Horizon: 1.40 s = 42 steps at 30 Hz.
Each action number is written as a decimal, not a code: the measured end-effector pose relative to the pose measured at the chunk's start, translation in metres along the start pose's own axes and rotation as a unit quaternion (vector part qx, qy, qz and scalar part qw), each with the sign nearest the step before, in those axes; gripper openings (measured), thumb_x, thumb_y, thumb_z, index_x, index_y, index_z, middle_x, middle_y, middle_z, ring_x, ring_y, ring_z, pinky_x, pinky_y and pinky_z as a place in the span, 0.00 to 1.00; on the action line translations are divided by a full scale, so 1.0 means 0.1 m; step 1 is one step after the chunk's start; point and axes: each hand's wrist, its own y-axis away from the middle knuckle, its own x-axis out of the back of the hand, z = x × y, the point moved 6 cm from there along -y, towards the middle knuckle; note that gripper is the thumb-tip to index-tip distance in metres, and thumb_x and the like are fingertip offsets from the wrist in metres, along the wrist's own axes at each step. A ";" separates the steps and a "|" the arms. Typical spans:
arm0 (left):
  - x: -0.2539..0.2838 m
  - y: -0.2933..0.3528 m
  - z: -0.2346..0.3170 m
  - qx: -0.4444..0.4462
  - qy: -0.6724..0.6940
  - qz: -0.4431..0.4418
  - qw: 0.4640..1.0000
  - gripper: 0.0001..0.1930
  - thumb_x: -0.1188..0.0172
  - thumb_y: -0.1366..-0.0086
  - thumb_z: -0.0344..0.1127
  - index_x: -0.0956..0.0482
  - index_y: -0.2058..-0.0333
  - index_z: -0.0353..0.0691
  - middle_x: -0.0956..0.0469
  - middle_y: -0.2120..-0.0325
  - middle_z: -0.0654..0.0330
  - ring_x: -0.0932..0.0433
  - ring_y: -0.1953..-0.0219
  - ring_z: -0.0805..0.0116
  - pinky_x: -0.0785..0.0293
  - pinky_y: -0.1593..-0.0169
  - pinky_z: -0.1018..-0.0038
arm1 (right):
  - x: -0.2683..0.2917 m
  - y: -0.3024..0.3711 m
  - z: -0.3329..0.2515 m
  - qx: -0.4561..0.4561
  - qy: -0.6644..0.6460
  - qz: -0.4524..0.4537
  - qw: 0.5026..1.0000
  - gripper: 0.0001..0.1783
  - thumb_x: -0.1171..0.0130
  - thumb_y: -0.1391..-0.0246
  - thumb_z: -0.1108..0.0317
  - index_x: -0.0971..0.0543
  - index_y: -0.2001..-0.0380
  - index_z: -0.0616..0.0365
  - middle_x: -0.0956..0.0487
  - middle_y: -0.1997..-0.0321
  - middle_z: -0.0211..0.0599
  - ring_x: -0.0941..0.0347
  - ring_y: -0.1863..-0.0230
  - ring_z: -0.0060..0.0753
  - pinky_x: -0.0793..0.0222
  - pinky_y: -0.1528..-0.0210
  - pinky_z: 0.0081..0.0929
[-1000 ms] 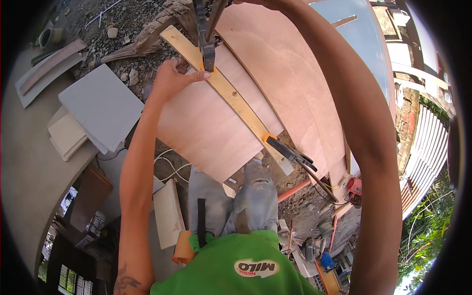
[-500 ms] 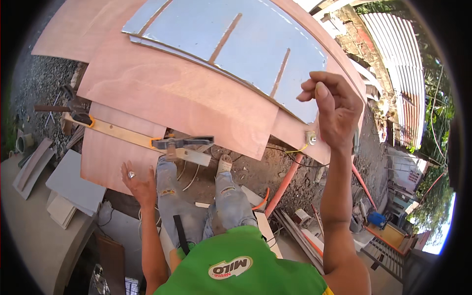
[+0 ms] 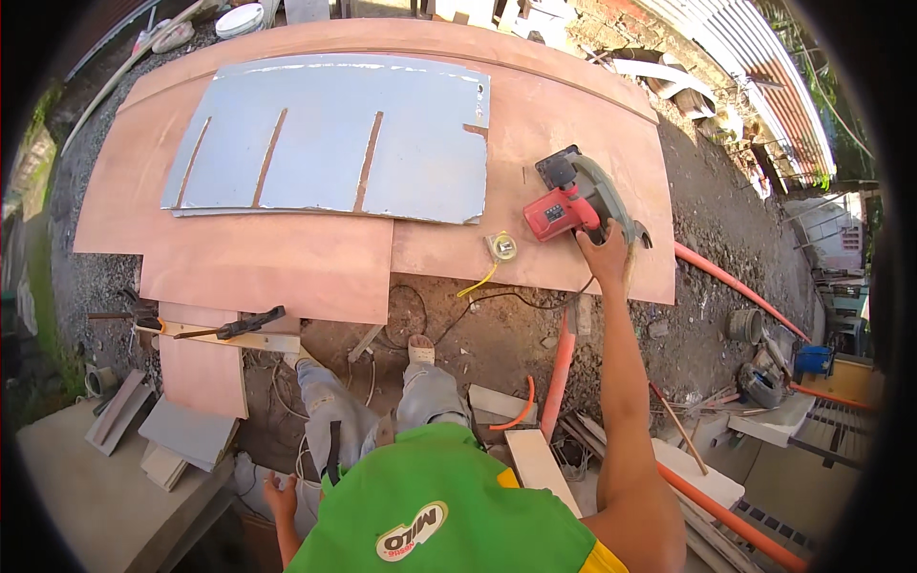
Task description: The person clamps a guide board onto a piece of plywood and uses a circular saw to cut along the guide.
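Plywood worktop (image 3: 267,272), right edge: right hand (image 3: 607,256) grips saw (image 3: 548,216); left hand (image 3: 280,498) half-open, apparently empty. Strip (image 3: 271,342) already clamped across panel (image 3: 201,371); no cut visible.

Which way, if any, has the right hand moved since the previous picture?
Yes: the right hand moved rightward from the large grey panel onto the saw.

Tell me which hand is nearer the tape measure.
Right. The right hand is at the red saw, just right of the tape measure; the left hand is far to its lower left, beside the green shirt.
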 end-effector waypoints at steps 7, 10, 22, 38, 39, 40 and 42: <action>0.09 1.29 -1.13 0.199 -0.092 -0.017 0.976 0.31 0.27 0.53 0.42 0.24 0.56 0.23 0.22 0.59 0.37 0.22 0.53 0.51 0.26 0.51 0.62 | -0.94 -0.38 0.15 -0.114 -0.135 -0.412 0.894 0.20 0.45 0.56 0.55 0.24 0.74 0.66 0.26 0.84 0.47 0.26 0.82 0.40 0.31 0.74 0.40; -0.24 1.48 -1.66 0.232 -0.007 -0.001 0.973 0.28 0.26 0.53 0.37 0.25 0.59 0.21 0.22 0.61 0.37 0.21 0.54 0.54 0.26 0.52 0.63 | -0.90 -0.24 -0.02 -0.047 -0.287 -0.423 0.858 0.04 0.42 0.56 0.73 0.27 0.77 0.59 0.28 0.84 0.27 0.31 0.84 0.22 0.36 0.80 0.26; -0.66 1.67 -1.45 0.211 0.123 0.086 0.966 0.30 0.32 0.49 0.42 0.26 0.52 0.25 0.20 0.63 0.39 0.20 0.57 0.49 0.26 0.53 0.63 | -0.30 -0.21 -0.44 -0.132 -0.202 -0.434 0.868 0.08 0.46 0.54 0.72 0.21 0.71 0.63 0.27 0.84 0.30 0.30 0.84 0.24 0.34 0.81 0.23; 1.35 0.51 4.03 -0.447 0.226 0.106 0.859 0.09 0.39 0.41 0.30 0.21 0.67 0.28 0.19 0.73 0.48 0.19 0.72 0.55 0.24 0.66 0.67 | 0.75 1.85 -3.80 0.248 -0.281 -0.645 0.666 0.19 0.37 0.54 0.64 0.23 0.60 0.65 0.21 0.71 0.51 0.23 0.65 0.54 0.28 0.60 0.42; 1.22 0.46 4.30 -0.446 0.218 0.028 0.868 0.10 0.40 0.42 0.31 0.21 0.66 0.29 0.19 0.72 0.47 0.19 0.70 0.54 0.24 0.65 0.67 | 0.68 2.05 -3.93 0.271 -0.279 -0.657 0.646 0.19 0.36 0.56 0.63 0.23 0.61 0.63 0.23 0.72 0.53 0.24 0.65 0.58 0.28 0.59 0.43; 1.07 0.39 4.51 -0.436 0.208 -0.044 0.874 0.10 0.40 0.42 0.32 0.21 0.66 0.29 0.19 0.71 0.46 0.18 0.69 0.54 0.23 0.65 0.67 | 0.65 2.20 -4.12 0.289 -0.251 -0.672 0.633 0.19 0.36 0.56 0.63 0.23 0.61 0.63 0.22 0.72 0.54 0.25 0.64 0.60 0.28 0.59 0.44; 0.60 0.16 4.71 -0.390 0.059 -0.108 0.912 0.14 0.38 0.43 0.38 0.20 0.66 0.31 0.19 0.72 0.47 0.18 0.68 0.54 0.23 0.63 0.64 | 0.57 2.50 -4.45 0.316 -0.213 -0.705 0.598 0.22 0.35 0.57 0.61 0.24 0.60 0.62 0.21 0.68 0.55 0.25 0.62 0.61 0.27 0.57 0.45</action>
